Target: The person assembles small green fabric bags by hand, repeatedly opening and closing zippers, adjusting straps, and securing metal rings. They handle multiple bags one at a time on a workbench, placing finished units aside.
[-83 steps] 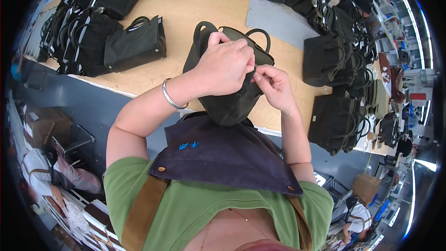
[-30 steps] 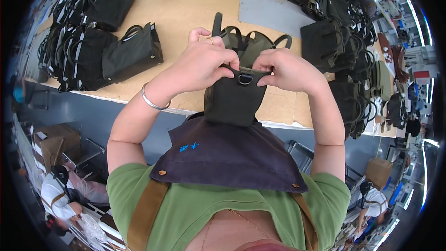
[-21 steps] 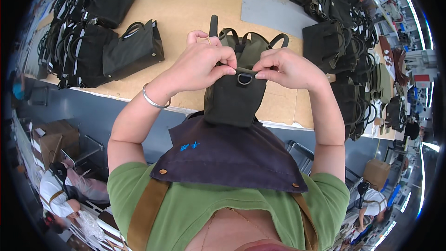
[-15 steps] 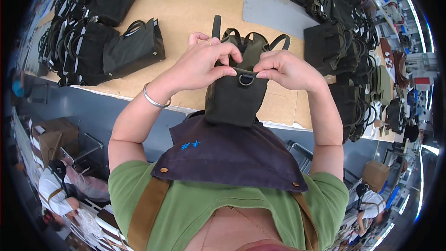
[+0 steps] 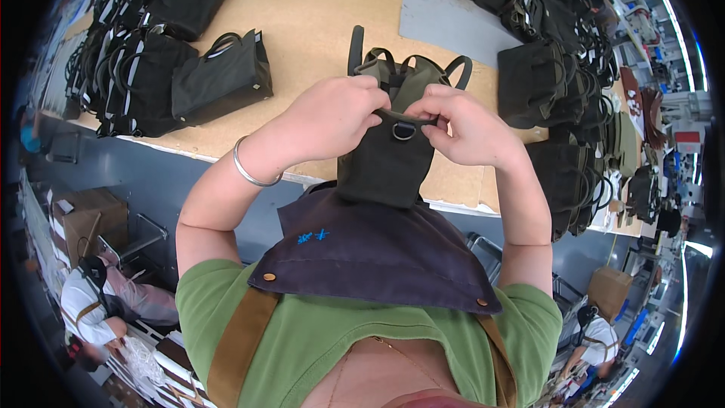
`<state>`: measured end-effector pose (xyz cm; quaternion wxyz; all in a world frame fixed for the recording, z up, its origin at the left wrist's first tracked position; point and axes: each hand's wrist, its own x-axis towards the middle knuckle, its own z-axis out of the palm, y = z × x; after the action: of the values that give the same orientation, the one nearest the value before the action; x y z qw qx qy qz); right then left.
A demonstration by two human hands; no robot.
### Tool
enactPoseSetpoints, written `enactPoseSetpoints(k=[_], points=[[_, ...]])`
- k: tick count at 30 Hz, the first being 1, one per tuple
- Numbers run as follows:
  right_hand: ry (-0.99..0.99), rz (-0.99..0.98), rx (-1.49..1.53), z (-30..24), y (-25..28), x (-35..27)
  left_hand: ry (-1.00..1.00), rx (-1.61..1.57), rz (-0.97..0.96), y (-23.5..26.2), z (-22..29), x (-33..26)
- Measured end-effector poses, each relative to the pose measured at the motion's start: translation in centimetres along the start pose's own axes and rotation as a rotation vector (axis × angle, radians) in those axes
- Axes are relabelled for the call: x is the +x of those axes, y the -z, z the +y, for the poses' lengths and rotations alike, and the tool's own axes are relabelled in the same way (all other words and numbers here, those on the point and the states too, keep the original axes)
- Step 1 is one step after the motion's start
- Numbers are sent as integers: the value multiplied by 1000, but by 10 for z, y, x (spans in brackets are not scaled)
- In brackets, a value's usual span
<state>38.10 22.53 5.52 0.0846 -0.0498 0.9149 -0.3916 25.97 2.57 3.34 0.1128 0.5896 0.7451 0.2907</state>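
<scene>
Both hands were raised in front of the chest, working on a dark olive bag (image 5: 387, 166) that was held upright above the near edge of the wooden table (image 5: 317, 15), its lower end close to the dark apron (image 5: 377, 249). The left hand (image 5: 332, 117) was curled over the upper left part of the bag, fingers (image 5: 371, 100) folded down and pinching the top edge of its front panel. The right hand (image 5: 467, 125) did the same from the other side, thumb and fingertips pressed together on that same edge, just beside a small metal ring (image 5: 403, 132) that hung from the middle of the panel. The two hands were close together but did not touch. Behind them, the bag's handles (image 5: 461, 72) stood up in loops, and a strap (image 5: 355, 49) stuck up at the left. A silver bangle (image 5: 251, 170) sat on the left wrist.

On the table to the left lay a black bag (image 5: 220, 79) on its side (its handles pointing away), next to a packed row of more black bags (image 5: 132, 68). To the right, another cluster of dark bags (image 5: 555, 98) crowded the table's edge. A grey mat (image 5: 445, 23) lay flat on the far part of the tabletop.
</scene>
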Motion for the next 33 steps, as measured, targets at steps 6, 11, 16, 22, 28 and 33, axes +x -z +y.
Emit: enactPoseSetpoints(k=[6,11,16,22,28,33], points=[[0,19,78,3,-3,-3,67,-161,-162,12,-3,0],[-3,-23,153,7,-3,-4,80,-281,-163,11,-4,0],[91,-2,162,16,-7,-3,49,-336,-88,3,-6,-3],[143,55,119,12,-12,-4,106,-400,-43,0,1,-7],[70,19,220,12,-13,-3,91,-426,-58,-4,-2,-4],[118,45,186,11,-18,-5,74,-359,-8,-11,5,-8]])
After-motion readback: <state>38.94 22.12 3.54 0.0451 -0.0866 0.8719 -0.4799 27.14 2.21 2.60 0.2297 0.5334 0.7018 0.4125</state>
